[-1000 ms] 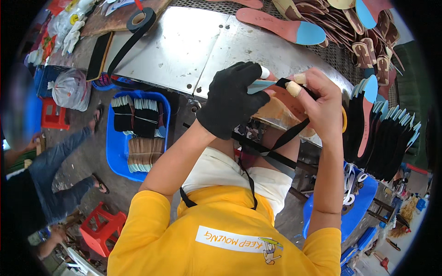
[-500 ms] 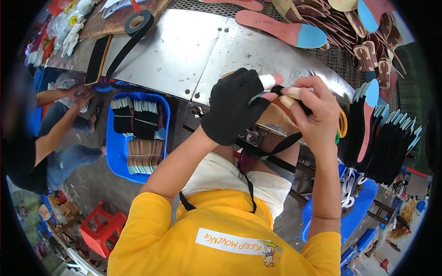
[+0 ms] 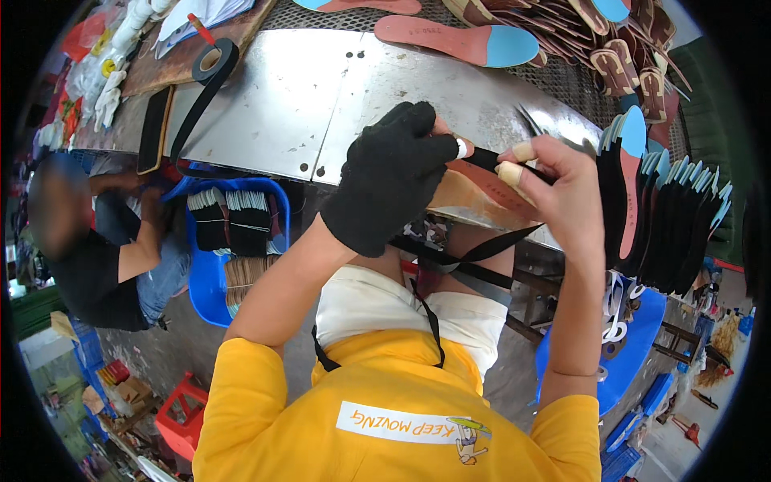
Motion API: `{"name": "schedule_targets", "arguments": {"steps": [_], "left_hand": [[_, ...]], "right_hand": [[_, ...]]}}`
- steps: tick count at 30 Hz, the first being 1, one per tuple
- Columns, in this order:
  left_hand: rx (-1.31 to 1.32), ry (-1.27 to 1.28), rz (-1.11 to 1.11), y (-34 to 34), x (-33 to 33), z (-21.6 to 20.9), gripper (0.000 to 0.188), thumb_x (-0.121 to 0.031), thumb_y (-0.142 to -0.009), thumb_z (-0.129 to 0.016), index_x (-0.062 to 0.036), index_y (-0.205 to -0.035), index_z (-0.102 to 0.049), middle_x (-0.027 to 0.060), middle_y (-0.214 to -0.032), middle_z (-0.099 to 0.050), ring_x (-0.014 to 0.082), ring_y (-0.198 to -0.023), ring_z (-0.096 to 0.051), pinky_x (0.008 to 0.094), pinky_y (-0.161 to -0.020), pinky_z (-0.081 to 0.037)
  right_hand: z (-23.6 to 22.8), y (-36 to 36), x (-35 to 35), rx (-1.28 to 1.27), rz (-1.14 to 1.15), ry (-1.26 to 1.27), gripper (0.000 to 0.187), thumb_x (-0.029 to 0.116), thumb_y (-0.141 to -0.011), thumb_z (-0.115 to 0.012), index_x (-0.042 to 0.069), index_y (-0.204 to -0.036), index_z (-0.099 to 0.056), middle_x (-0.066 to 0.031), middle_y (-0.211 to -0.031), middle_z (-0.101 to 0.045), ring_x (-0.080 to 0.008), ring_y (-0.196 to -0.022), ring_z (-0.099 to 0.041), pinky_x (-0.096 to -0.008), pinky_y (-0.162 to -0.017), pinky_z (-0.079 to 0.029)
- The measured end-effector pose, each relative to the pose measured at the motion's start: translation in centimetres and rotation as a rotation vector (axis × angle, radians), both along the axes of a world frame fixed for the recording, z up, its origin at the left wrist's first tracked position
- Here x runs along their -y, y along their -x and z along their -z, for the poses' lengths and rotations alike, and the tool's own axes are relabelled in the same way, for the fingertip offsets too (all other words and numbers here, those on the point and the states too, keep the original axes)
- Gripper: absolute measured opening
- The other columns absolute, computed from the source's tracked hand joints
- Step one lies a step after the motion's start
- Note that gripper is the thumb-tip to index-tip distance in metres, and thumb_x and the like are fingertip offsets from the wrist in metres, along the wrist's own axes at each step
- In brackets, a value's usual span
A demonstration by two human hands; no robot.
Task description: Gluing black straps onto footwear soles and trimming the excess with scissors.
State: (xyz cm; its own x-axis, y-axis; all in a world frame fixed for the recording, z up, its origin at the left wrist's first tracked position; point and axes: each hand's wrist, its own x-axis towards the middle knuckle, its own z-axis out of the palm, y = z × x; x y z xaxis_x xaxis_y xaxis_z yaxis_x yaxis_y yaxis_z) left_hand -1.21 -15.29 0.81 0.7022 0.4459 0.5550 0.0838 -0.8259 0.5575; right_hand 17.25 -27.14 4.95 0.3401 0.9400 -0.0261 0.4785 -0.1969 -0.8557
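My left hand (image 3: 393, 173), in a black glove with cut-off fingers and white tape round a fingertip, is curled closed at the left end of a black strip (image 3: 484, 158). With tan tape on its fingertips, my right hand (image 3: 572, 193) pinches the strip's right part. The strip runs taut between both hands, and a long loose tail hangs below them over my lap. Just under my hands, at the table edge, lies a reddish insole (image 3: 494, 189) beside a tan curved piece (image 3: 454, 195); my glove and fingers partly cover both.
A metal-topped table (image 3: 273, 96) carries a black tape roll (image 3: 214, 61) and a red-and-blue insole (image 3: 458, 40). Stacked insoles (image 3: 671, 217) stand at right. Blue bins (image 3: 210, 297) flank me. A person (image 3: 104, 249) sits at left, near a red stool (image 3: 183, 418).
My right hand has shifted right, away from the left, stretching more strip between them. My gloved fingers have curled in. The person at left has leaned toward the bin, and the whole view has shifted slightly.
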Motion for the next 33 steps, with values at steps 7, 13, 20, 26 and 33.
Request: {"name": "schedule_targets", "arguments": {"steps": [7, 13, 20, 26, 33], "left_hand": [[-0.014, -0.019, 0.012, -0.4, 0.0, -0.2, 0.035, 0.003, -0.072, -0.066, -0.0134, -0.103, -0.071, 0.0102, -0.087, -0.056, 0.0276, -0.080, -0.060, 0.0352, -0.067, -0.050], [-0.101, -0.110, -0.001, -2.6, -0.3, -1.1, 0.015, -0.011, -0.074, -0.071, -0.0089, -0.089, -0.067, 0.0078, -0.086, -0.055, 0.0281, -0.079, -0.059, 0.0370, -0.065, -0.050], [-0.041, -0.257, 0.210, -4.8, -0.7, -2.1, 0.025, -0.012, -0.067, -0.073, -0.0080, -0.090, -0.064, 0.0085, -0.086, -0.058, 0.0297, -0.080, -0.058, 0.0394, -0.067, -0.049], [-0.124, -0.142, 0.253, -6.1, 0.9, -1.5, 0.015, -0.007, -0.068, -0.066, -0.0085, -0.083, -0.061, 0.0066, -0.080, -0.059, 0.0273, -0.080, -0.058, 0.0380, -0.066, -0.050], [-0.110, -0.197, 0.256, -6.0, 1.0, -0.9, 0.017, -0.008, -0.065, -0.072, -0.0086, -0.081, -0.064, 0.0038, -0.082, -0.060, 0.0252, -0.076, -0.058, 0.0354, -0.063, -0.049]], "right_hand": [[1.3, 2.5, 0.8, 0.361, 0.126, -0.208, 0.012, 0.001, -0.071, -0.072, -0.001, -0.080, -0.064, -0.0143, -0.078, -0.060, -0.0308, -0.069, -0.060, -0.0350, -0.062, -0.046], [1.7, 2.8, 1.6, 0.490, 0.147, -0.202, 0.015, -0.001, -0.072, -0.069, 0.002, -0.087, -0.065, -0.0137, -0.083, -0.061, -0.0343, -0.075, -0.061, -0.0375, -0.065, -0.047], [1.3, -0.1, 3.7, 0.394, 0.093, -0.237, 0.016, 0.002, -0.076, -0.069, 0.002, -0.092, -0.072, -0.0088, -0.077, -0.065, -0.0211, -0.065, -0.062, -0.0316, -0.060, -0.048], [0.0, -4.4, 6.1, -0.163, 0.105, -0.034, 0.013, 0.003, -0.073, -0.074, -0.001, -0.085, -0.071, -0.0027, -0.073, -0.064, -0.0059, -0.065, -0.055, -0.0209, -0.055, -0.042], [4.1, -3.1, 7.4, 0.292, 0.141, -0.347, 0.017, 0.004, -0.068, -0.077, 0.004, -0.085, -0.073, -0.0052, -0.081, -0.062, -0.0175, -0.073, -0.061, -0.0270, -0.065, -0.047]]}}
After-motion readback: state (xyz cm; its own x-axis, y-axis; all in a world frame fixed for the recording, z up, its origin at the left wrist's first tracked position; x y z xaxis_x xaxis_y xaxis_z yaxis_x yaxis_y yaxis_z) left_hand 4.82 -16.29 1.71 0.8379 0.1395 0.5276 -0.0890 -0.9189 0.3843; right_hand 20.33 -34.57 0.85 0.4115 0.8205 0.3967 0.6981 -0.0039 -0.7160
